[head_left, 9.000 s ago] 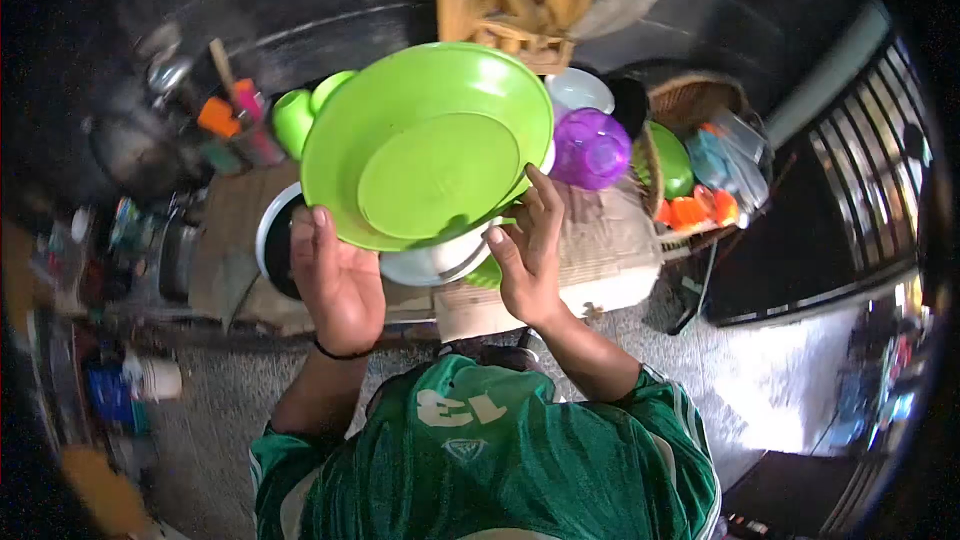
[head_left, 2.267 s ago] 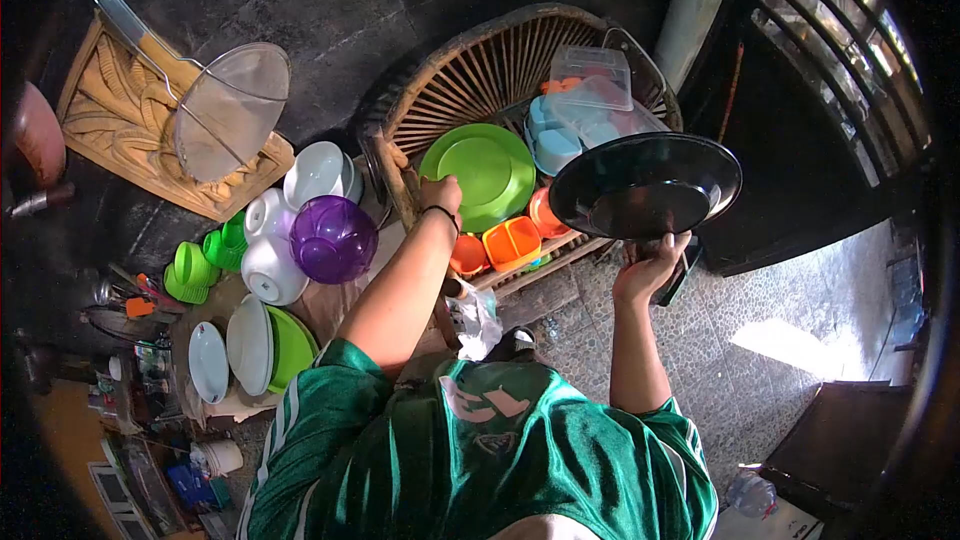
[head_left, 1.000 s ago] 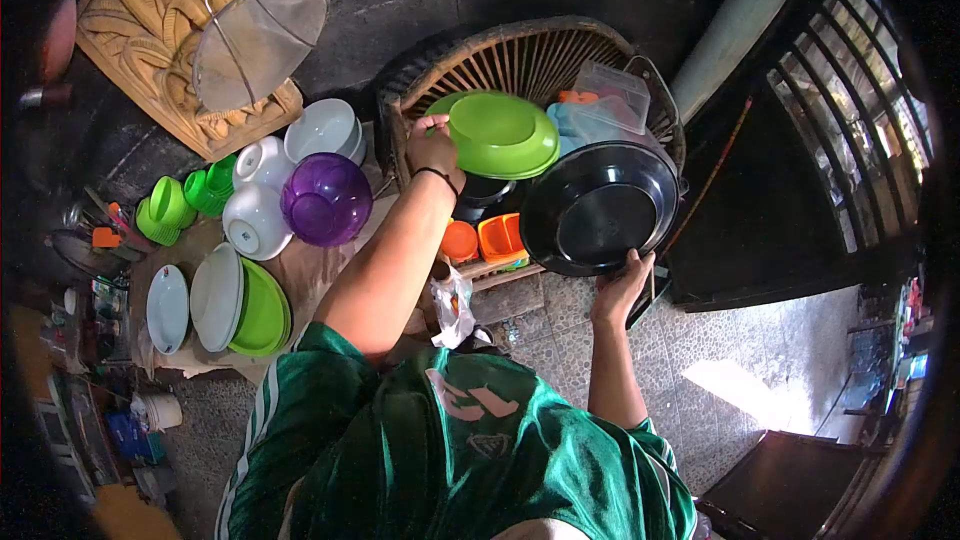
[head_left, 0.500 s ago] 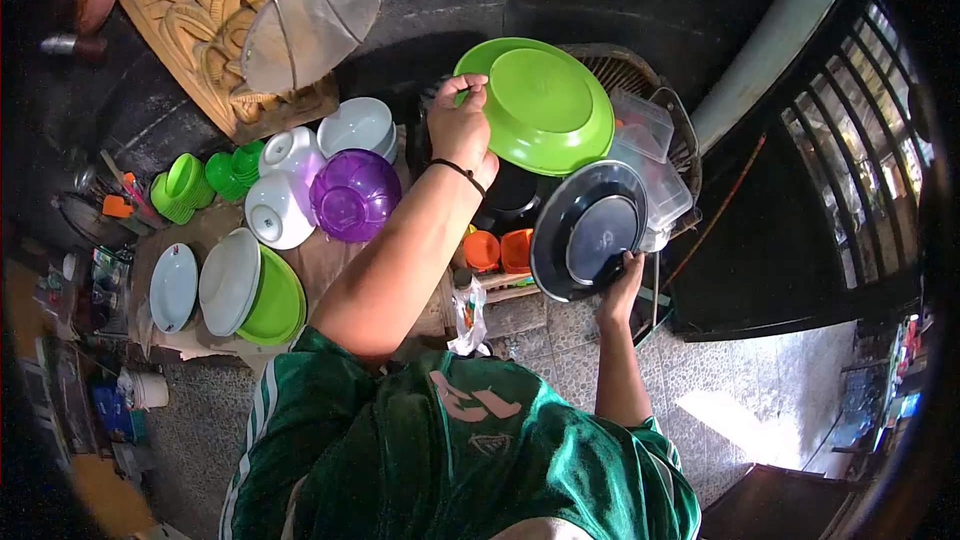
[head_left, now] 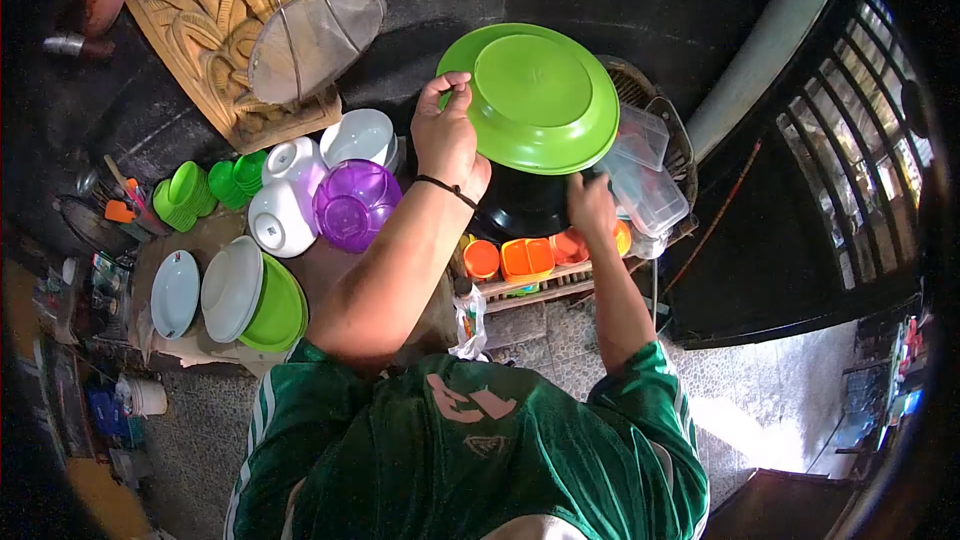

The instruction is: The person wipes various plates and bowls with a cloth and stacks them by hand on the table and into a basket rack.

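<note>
I'd worry first about the green basin [head_left: 545,135] up in the upper middle of the frame. The left hand [head_left: 445,140] has its grip pinched on the rim at one side only, so the far side could dip or twist, and a slick rim might slide out of the fingers. Let it drop, and it would likely knock the black basin [head_left: 520,202] just below it, or tip against the clear plastic containers [head_left: 655,198] to its right. The right hand [head_left: 592,208] is blurred at the black basin's right edge; I can't tell whether its grip is clamped there or only touching. A careless nudge from that side could push the orange containers [head_left: 527,260] toward the front rail of the rattan basket [head_left: 545,293].

The green basin itself looks wide, round and shallow, a bright lime colour, tilted with its underside showing. A flat round base sits inside the sloping wall, with a faint mark near its centre, and light glints along the lower edge; I see no cracks.
</note>
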Available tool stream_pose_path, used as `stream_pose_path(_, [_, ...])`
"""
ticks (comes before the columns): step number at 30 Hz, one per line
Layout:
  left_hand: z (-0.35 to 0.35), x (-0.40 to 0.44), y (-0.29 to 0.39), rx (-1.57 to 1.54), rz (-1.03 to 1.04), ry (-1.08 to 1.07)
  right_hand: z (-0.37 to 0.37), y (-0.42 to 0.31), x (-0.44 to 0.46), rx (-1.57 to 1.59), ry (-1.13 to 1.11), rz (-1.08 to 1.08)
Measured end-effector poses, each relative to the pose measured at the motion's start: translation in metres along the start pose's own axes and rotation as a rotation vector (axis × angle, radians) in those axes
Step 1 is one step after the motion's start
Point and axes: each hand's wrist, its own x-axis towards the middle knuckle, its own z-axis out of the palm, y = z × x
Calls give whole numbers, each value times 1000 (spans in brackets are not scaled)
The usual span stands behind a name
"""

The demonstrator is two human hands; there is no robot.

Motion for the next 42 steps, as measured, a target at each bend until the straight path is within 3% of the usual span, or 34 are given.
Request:
stream_pose_path(3, [3,-6,5,-30,-1,-16,32,-4,31,-111,-106,-64])
stream_pose_path(6, [1,-8,6,-41,1,-16,59,0,42,-218,-134,-383])
stream_pose_path(12, [-6,-7,-2,-42,-34,14,52,-31,23,-260,-187,-157])
stream_pose_path(15, [-8,-8,-5,-35,-36,23,67,-22,26,-271,-162,-255])
stream_pose_path(22, [-17,-5,-13,8,-60,22,77,-31,19,-332,-201,-211])
stream_pose_path(24, [-18,-3,-14,21,-46,17,101,-22,27,-459,36,-548])
stream_pose_path(25, [-18,-3,-14,20,-47,17,103,-20,27,-460,36,-547])
stream_pose_path(30, [-19,-6,-11,6,-61,14,92,-33,-12,-620,-108,-945])
stream_pose_path(36, [-22,-9,-7,-10,-71,31,71,-60,-25,-770,-442,-686])
stream_pose_path(42, [-21,-10,-7,-14,-59,52,83,-51,-8,-813,-446,-771])
